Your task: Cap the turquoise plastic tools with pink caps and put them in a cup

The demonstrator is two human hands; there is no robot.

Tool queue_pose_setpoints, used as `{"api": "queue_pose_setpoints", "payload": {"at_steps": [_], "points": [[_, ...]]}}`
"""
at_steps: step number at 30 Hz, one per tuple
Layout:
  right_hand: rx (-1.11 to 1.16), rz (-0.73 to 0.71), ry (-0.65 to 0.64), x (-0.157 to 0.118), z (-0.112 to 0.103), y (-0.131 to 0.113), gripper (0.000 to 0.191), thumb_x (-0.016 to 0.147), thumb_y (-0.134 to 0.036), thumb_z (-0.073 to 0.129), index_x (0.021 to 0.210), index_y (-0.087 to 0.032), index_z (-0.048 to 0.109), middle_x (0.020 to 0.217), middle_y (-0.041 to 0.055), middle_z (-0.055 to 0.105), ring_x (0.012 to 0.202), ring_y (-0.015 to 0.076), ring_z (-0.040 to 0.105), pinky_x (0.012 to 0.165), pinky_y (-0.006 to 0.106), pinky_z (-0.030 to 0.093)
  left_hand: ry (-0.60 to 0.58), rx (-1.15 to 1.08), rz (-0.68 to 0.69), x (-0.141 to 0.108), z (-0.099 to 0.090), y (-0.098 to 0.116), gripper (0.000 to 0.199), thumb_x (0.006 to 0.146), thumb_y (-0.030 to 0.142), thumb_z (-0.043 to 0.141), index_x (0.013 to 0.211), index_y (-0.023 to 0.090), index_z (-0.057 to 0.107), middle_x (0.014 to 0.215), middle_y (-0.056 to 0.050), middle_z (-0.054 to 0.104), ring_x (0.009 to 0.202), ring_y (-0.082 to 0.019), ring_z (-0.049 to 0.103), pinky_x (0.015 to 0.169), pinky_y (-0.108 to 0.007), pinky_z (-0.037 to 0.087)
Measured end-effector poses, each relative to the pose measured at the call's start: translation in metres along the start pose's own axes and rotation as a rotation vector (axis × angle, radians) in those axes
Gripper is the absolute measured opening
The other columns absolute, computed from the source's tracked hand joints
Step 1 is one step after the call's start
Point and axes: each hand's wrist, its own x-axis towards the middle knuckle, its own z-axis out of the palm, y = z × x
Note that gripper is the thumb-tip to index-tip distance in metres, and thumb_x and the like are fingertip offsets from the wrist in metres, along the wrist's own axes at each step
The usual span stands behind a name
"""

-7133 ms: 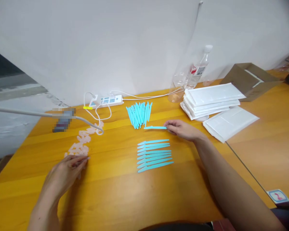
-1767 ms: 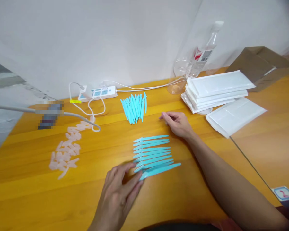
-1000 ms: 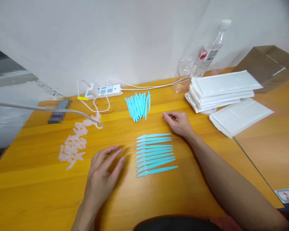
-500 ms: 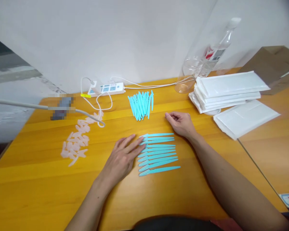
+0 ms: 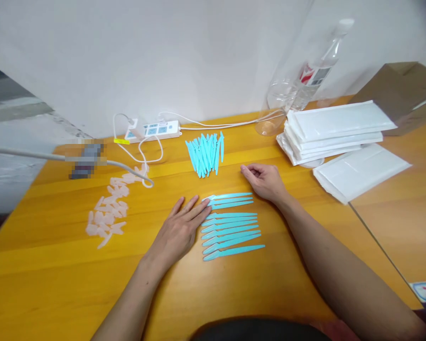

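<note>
Through the head view I observe both hands over the wooden table. The left hand lies palm down with fingers extended and slightly spread; it grips nothing. Its leading fingertips contact the wide ends of the farthest sticks in the row of turquoise sticks. The right hand rests on its side with fingers curled in and thumb laid against the index finger — I see nothing held, though the inside of the curl is hidden from me. It sits just beyond the narrow ends of the row.

The row lies in front of the person, sticks side by side, narrow ends to the right. Two wider gaps appear: one below the farthest group, one before the nearest stick. Behind the row, apart from it, lies the pile of turquoise sticks, overlapping and pointing roughly toward the wall.

To the left, pale pink pieces form a loose, curving band. The power strip stands along the wall. On the right I note the stacked white envelopes — with a single white envelope in front.
</note>
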Motion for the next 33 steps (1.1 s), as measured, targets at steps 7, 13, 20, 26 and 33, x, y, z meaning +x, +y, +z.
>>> {"api": "queue_pose_setpoints", "payload": {"at_steps": [7,13,20,26,33], "points": [[-0.011,0.004,0.001,0.0,0.0,-0.001,0.044,0.092,-0.05,0.052,0.076,-0.015,0.072,0.057,-0.0009,0.055,0.052,0.0104,0.044,0.052,0.025,0.032,0.008,0.052,0.037,-0.016,-0.008,0.002,0.068,0.09,0.001,0.037,0.152,0.027,0.032,0.157,0.0,0.035,0.149,-0.024,0.023,0.119,-0.053,0.028],[-0.009,-0.001,0.001,-0.001,0.0,-0.001,0.045,0.092,-0.051,0.052,0.075,-0.015,0.072,0.057,-0.0011,0.054,0.052,0.0104,0.044,0.051,0.025,0.032,-0.008,0.091,0.126,-0.037,-0.007,0.003,0.071,0.087,-0.002,0.04,0.152,0.027,0.033,0.156,0.001,0.037,0.15,-0.026,0.017,0.12,-0.057,0.023],[-0.017,-0.006,0.007,-0.002,0.0,-0.001,0.046,0.091,-0.053,0.052,0.077,-0.015,0.073,0.057,-0.0006,0.057,0.051,0.0108,0.045,0.051,0.025,0.033,0.009,0.071,0.129,-0.038,0.001,0.002,0.071,0.086,-0.002,0.041,0.151,0.026,0.034,0.153,-0.002,0.043,0.15,-0.025,0.02,0.119,-0.057,0.024],[-0.027,-0.009,0.012,-0.002,0.001,-0.001,0.045,0.091,-0.051,0.052,0.077,-0.015,0.073,0.057,-0.0013,0.055,0.051,0.0105,0.044,0.052,0.025,0.033,0.034,0.061,0.117,-0.039,0.002,0.004,0.071,0.086,-0.002,0.042,0.151,0.026,0.034,0.152,-0.003,0.044,0.149,-0.025,0.023,0.119,-0.057,0.025],[-0.019,-0.002,0.01,-0.003,0.001,-0.002,0.044,0.091,-0.05,0.053,0.077,-0.014,0.073,0.057,-0.0008,0.055,0.052,0.0108,0.045,0.052,0.024,0.032,0.092,0.048,0.073,-0.044,0.0,0.003,0.075,0.085,-0.003,0.038,0.154,0.025,0.026,0.155,-0.003,0.04,0.149,-0.024,0.024,0.119,-0.053,0.027]]}}
